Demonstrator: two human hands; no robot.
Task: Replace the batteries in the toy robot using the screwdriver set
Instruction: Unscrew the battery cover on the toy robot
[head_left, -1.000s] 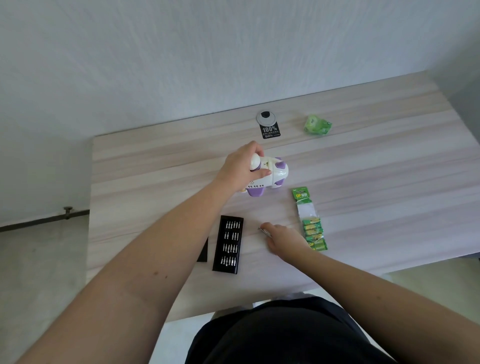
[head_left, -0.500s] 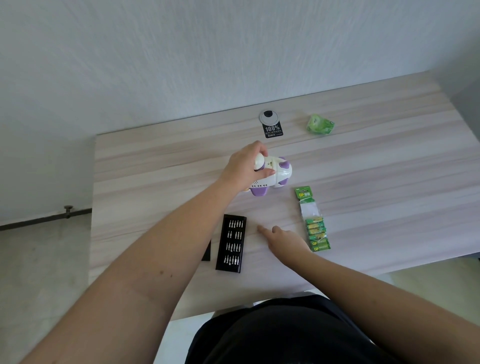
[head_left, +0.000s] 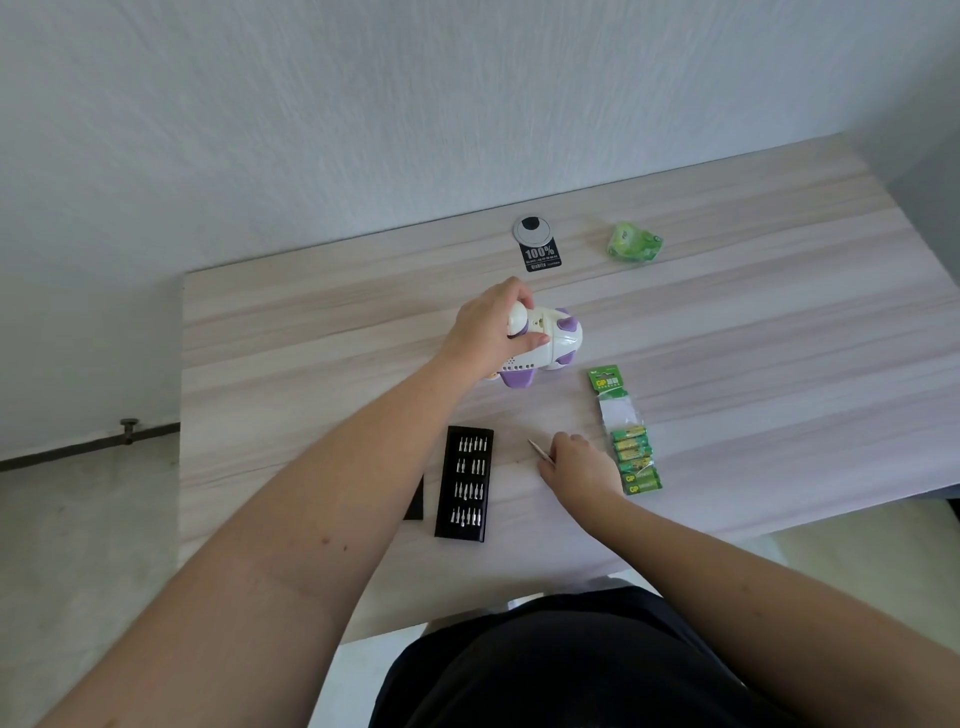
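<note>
right hand now pinches the screwdriver; left hand still grips toy robot.

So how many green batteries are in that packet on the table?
5 green batteries show, stacked in a column in the clear packet with the green header, just right of the right hand. That hand might be hiding the ends of some.

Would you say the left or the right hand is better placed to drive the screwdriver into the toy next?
Probably the right hand: it already holds the screwdriver, while the left hand grips the toy robot.
</note>
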